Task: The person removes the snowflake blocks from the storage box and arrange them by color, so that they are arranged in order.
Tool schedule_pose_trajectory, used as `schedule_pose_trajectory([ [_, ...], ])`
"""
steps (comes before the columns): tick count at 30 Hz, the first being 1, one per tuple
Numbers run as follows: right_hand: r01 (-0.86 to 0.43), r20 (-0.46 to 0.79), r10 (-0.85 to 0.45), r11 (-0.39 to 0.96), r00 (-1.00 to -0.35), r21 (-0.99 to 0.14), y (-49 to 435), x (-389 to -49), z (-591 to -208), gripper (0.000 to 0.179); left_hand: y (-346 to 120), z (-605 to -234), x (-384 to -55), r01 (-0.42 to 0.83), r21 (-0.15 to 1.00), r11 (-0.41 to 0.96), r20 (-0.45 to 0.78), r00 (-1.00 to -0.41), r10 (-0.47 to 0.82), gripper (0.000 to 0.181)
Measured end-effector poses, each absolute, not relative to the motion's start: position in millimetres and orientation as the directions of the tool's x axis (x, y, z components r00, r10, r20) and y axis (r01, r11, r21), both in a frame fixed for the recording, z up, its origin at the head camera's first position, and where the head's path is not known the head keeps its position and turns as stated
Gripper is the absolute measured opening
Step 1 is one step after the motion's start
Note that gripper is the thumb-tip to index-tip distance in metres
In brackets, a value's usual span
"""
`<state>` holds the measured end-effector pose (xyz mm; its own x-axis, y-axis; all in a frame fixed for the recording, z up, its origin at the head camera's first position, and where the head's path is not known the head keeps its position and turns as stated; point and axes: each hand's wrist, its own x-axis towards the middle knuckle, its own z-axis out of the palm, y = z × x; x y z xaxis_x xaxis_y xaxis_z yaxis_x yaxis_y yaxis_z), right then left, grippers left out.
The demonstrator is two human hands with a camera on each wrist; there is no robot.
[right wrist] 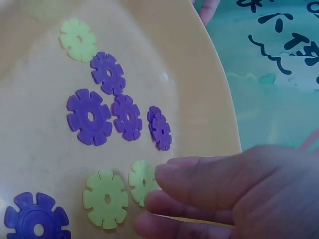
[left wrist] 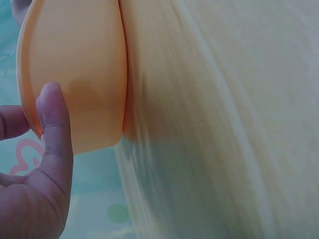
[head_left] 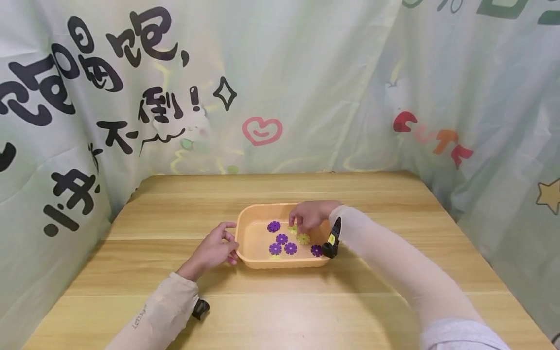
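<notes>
My left hand [head_left: 214, 249] and right hand [head_left: 309, 215], apart, at an orange tray [head_left: 253, 238] on the wooden table [head_left: 271, 304].
My left hand grips the tray's left end, thumb against its outer wall; my right hand reaches inside, thumb at the edge of a yellow disc [right wrist: 140, 175], though I cannot tell whether I pinch it. Another yellow disc [right wrist: 105, 214] lies just beside it, and purple discs [right wrist: 89, 130] lie in the tray, 2 of them overlapping.

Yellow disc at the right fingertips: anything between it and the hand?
Nothing visible. In the right wrist view, the right hand overlaps the edge of that yellow disc; the second yellow disc lies to one side, not between them.
</notes>
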<state>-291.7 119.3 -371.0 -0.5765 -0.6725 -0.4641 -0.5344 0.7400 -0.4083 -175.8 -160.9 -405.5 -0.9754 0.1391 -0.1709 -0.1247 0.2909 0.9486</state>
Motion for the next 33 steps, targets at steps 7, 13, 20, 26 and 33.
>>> schedule_pose_trajectory([
  [7, -0.58, -0.423, -0.685, 0.728, -0.593, -0.365, 115, -298, -377, 0.034, -161, -406, -176, -0.127, 0.946, 0.299, -0.174, -0.976, 0.135, 0.053],
  [13, -0.526, -0.454, -0.598, 0.8, -0.661, -0.289, 108, -297, -382, 0.031, -161, -408, -177, -0.118, 0.949, 0.294, -0.165, -0.976, 0.141, 0.052],
  [20, -0.53, -0.445, -0.587, 0.808, -0.677, -0.258, 103, -295, -384, 0.024, -160, -410, -179, -0.117, 0.951, 0.287, -0.163, -0.976, 0.143, 0.051],
  [26, -0.514, -0.444, -0.587, 0.809, -0.677, -0.285, 102, -294, -385, 0.021, -160, -410, -179, -0.124, 0.95, 0.285, -0.171, -0.975, 0.144, 0.053],
  [33, -0.489, -0.445, -0.586, 0.81, -0.677, -0.323, 103, -295, -387, 0.017, -160, -409, -179, -0.123, 0.95, 0.289, -0.17, -0.975, 0.144, 0.054],
])
